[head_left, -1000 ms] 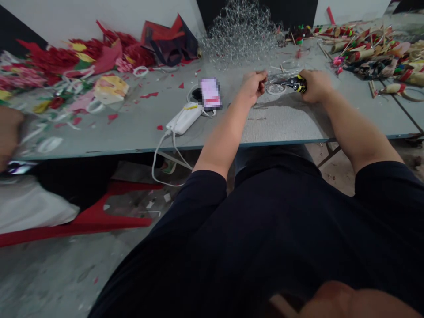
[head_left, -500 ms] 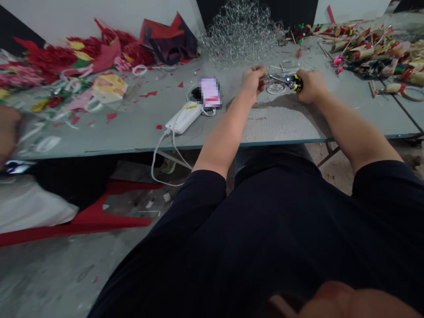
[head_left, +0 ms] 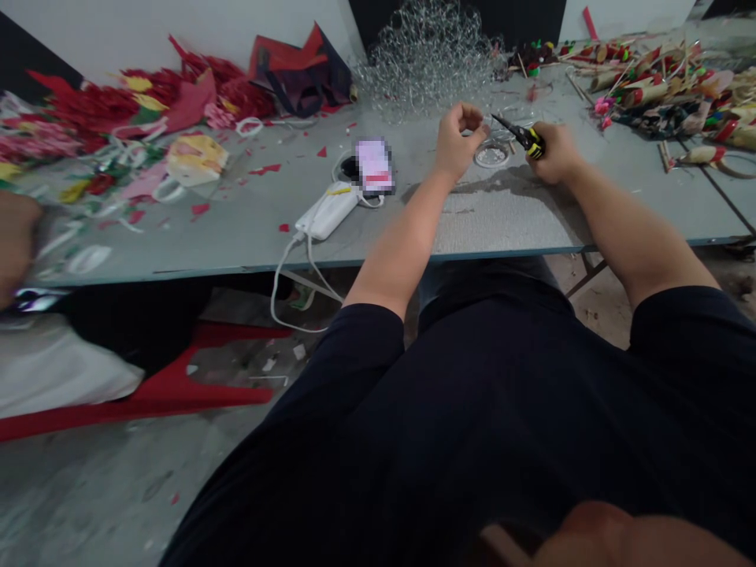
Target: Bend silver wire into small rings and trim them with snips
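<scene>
My right hand is closed round the black-and-yellow handles of a pair of long-nosed pliers. The dark, narrow jaws point up and left toward my other hand. My left hand has its fingers curled and its thumb near them, pinching what looks like a thin shiny wire that barely shows at the fingertips. On the table between and just below both hands lies a round coil of silvery wire. Behind them rises a big tangled heap of bent wire pieces.
A phone and a white power bank with cables lie left on the grey table. Red and pink artificial flowers and a dark red bag stand further left. Bamboo ornaments fill the right. Another person's arm is at far left.
The pliers have turned so that their jaws point more upward, away from the left hand's fingers. My left hand has shifted slightly right and its fingers have rolled upward.
</scene>
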`<state>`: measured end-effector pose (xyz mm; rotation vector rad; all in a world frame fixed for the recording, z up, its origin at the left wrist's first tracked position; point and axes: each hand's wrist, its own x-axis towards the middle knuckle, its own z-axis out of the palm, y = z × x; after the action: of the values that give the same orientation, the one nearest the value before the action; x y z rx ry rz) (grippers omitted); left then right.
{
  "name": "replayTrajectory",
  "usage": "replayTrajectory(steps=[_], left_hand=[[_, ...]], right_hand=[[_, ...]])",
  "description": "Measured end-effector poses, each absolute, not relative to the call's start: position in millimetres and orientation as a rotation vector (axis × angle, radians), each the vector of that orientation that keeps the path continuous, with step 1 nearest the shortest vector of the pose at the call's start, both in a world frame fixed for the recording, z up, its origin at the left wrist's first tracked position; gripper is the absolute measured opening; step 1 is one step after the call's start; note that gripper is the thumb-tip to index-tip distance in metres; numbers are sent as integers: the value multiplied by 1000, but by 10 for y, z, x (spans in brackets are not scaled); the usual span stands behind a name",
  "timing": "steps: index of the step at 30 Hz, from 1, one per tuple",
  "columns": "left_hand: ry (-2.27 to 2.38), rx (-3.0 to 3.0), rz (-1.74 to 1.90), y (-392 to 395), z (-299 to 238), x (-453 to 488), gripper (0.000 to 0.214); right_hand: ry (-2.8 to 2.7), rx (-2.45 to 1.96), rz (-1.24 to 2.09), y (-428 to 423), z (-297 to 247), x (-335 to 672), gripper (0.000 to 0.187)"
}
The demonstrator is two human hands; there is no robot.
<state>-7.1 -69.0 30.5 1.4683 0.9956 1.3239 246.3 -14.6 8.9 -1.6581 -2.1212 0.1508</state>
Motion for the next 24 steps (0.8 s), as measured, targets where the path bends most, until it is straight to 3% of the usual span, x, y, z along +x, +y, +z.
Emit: replayTrajectory(steps=[3,6,8,13,20,24], left_hand=[[1030,1454,1319,-784,265,-98,44],[972,1521,1332,-503,182,-99,27],[845,1608,1367,-245,114,-96,44],[837,1680,1384,60,-49,-87,43],[862,1671,1455,21,-74,-69,13],[959,1550,1410,-150,83,-83,52]], right_hand=[[-2152,-1635,152,-127,83,2475,30],[-2189,-1577,192,-147,103,2482,41],[-2209,-1542,208,-162,117,2484,47],[-2219,-1553,255,-172,131,2472,46],[-2232,-1542,302,-154,126,2475,37],[-2198,-1554,362,-148,121,2485,30]])
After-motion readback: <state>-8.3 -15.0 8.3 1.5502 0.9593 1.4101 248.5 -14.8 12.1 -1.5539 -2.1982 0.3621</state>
